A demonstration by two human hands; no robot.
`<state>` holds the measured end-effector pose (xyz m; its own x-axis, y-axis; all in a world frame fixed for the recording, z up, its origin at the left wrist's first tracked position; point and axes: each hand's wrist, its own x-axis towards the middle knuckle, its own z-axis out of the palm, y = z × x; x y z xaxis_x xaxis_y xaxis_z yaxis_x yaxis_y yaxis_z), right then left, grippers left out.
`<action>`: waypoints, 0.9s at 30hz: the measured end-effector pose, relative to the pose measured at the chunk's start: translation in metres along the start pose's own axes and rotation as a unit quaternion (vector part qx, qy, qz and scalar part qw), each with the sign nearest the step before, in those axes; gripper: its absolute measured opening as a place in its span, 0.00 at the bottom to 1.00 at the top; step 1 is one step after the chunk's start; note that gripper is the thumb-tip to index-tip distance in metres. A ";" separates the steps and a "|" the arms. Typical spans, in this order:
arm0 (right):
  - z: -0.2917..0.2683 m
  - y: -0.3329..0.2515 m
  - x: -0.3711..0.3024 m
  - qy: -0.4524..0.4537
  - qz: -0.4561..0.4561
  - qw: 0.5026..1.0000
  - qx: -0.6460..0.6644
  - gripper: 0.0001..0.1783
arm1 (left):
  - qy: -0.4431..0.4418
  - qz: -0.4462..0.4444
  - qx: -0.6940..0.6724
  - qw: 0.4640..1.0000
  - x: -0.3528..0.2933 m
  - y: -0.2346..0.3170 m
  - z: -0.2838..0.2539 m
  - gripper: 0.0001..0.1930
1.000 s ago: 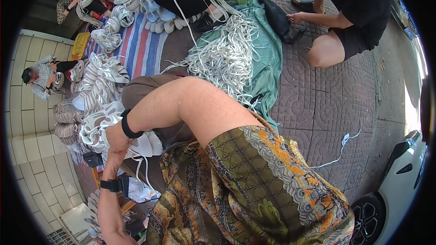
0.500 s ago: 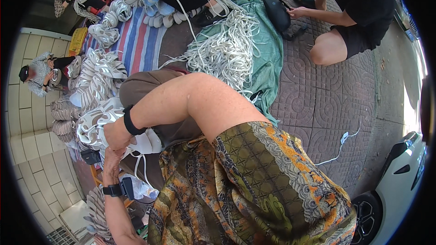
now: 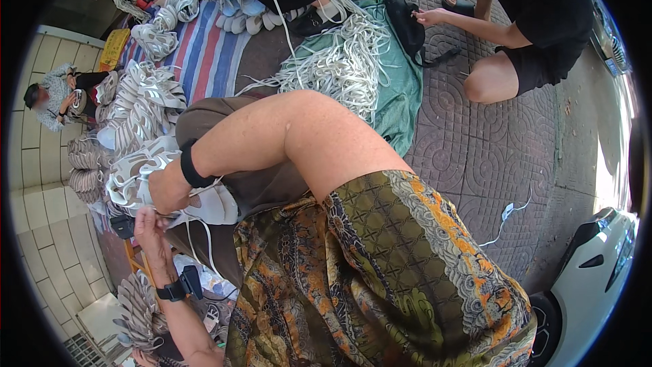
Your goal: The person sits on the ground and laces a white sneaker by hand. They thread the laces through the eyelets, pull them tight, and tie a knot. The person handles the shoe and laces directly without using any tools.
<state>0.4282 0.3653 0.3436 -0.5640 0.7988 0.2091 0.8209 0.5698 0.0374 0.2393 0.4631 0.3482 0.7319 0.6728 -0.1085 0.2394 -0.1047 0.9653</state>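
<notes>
My right hand [image 3: 168, 191] reaches in from the right on a bent arm with a black wristband. Its fingers curl over a white shoe upper [image 3: 129, 173] lying on my lap; the fingertips are partly hidden. Just below it is my left hand [image 3: 152, 231], with a black strapped device on the wrist. Its fingers are drawn together near the shoe's edge, and what they pinch is too small to make out. Beside my right wrist lies another white shoe part [image 3: 216, 205], from which a white shoelace [image 3: 207, 241] hangs down over my brown trouser leg.
Stacks of white shoe uppers [image 3: 139, 105] and beige ones [image 3: 87, 153] stand at the left. A heap of white laces [image 3: 339, 68] covers a green sheet [image 3: 406, 112]. A person [image 3: 543, 20] crouches at right beside a black bag [image 3: 405, 24]. A white car [image 3: 598, 278] stands lower right.
My left hand has come away from my right hand and moved slightly left, its fingers now showing. My right hand remains at the shoe. The whole view has shifted a little.
</notes>
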 end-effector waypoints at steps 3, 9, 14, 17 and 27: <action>-0.012 0.000 -0.006 -0.037 -0.006 0.999 0.007 0.11 | 0.137 0.079 0.021 0.987 -0.011 0.027 0.049 0.09; -0.011 0.002 -0.008 -0.036 -0.021 0.999 -0.012 0.12 | 0.102 0.109 0.093 0.984 0.019 0.011 0.041 0.08; -0.014 0.011 -0.013 -0.052 -0.066 0.996 -0.024 0.16 | 0.175 0.118 0.036 0.977 0.019 0.013 0.069 0.07; -0.012 0.018 -0.030 0.058 -0.138 0.988 -0.039 0.14 | 0.174 0.124 -0.001 0.977 0.012 0.014 0.074 0.06; -0.044 0.033 -0.042 0.024 -0.092 0.995 0.011 0.07 | 0.111 0.131 0.013 0.985 0.003 0.013 0.088 0.05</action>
<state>0.4826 0.3419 0.3790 -0.6996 0.6701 0.2479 0.7013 0.7104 0.0590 0.3008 0.3988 0.3389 0.6135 0.7639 0.2002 0.0803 -0.3126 0.9465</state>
